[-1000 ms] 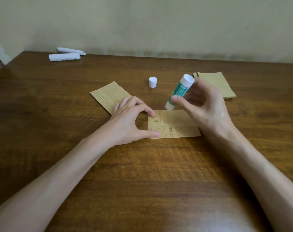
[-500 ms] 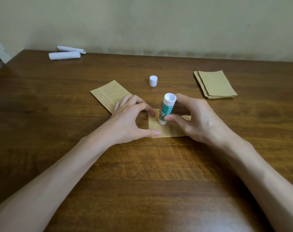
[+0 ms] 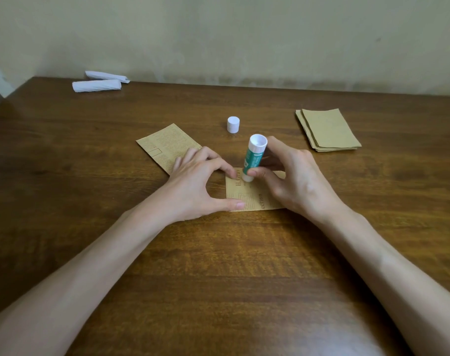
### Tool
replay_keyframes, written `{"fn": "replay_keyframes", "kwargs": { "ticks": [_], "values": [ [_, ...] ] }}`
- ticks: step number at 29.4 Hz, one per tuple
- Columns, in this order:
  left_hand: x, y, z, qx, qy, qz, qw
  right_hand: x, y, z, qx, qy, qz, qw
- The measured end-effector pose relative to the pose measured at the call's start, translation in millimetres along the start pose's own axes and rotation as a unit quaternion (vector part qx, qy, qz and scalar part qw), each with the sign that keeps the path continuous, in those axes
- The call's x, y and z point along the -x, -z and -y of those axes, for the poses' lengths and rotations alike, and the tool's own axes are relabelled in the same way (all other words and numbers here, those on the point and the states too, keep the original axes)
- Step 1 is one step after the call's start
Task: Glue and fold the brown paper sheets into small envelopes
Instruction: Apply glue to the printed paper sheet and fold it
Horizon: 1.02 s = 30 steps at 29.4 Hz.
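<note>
A small brown printed paper sheet [image 3: 252, 197] lies flat on the wooden table [image 3: 218, 265] in the middle of the view. My left hand [image 3: 198, 183] presses its left edge, forefinger at the far corner and thumb at the near corner. My right hand [image 3: 293, 181] grips a green and white glue stick [image 3: 253, 158], held nearly upright with its tip down on the sheet's far left part. The right half of the sheet is hidden under my right hand.
The glue stick's white cap [image 3: 233, 124] stands behind the sheet. Another printed brown sheet [image 3: 167, 146] lies to the left, partly under my left hand. A stack of brown sheets [image 3: 328, 129] sits at the back right. Two white paper rolls [image 3: 98, 84] lie at the back left.
My right hand has brought the glue stick from the sheet's far right corner leftward and stood it more upright; its tip is now near my left forefinger. My left hand has stayed put.
</note>
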<state>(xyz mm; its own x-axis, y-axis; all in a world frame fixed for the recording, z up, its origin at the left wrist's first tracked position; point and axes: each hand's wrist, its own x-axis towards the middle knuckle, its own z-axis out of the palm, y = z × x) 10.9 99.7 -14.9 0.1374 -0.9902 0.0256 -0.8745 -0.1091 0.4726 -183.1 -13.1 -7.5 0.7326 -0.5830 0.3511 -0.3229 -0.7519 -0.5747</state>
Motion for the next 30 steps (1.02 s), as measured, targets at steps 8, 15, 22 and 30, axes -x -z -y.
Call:
{"fn": "replay_keyframes", "kwargs": {
  "ticks": [8, 15, 22, 30],
  "values": [
    [0, 2, -2, 0.000, 0.001, 0.006, 1.000, -9, 0, -1, 0.029, -0.028, -0.004, 0.999],
    [1, 1, -1, 0.004, -0.001, 0.002, 1.000, -7, 3, -9, -0.103, -0.073, -0.104, 0.987],
    [1, 1, -1, -0.002, 0.000, 0.004, 1.000, 7, 15, -2, -0.106, -0.035, 0.033, 0.993],
    [1, 1, -1, -0.003, -0.001, 0.001, 1.000, 7, 12, 3, -0.068, -0.029, 0.048, 0.996]
  ]
}}
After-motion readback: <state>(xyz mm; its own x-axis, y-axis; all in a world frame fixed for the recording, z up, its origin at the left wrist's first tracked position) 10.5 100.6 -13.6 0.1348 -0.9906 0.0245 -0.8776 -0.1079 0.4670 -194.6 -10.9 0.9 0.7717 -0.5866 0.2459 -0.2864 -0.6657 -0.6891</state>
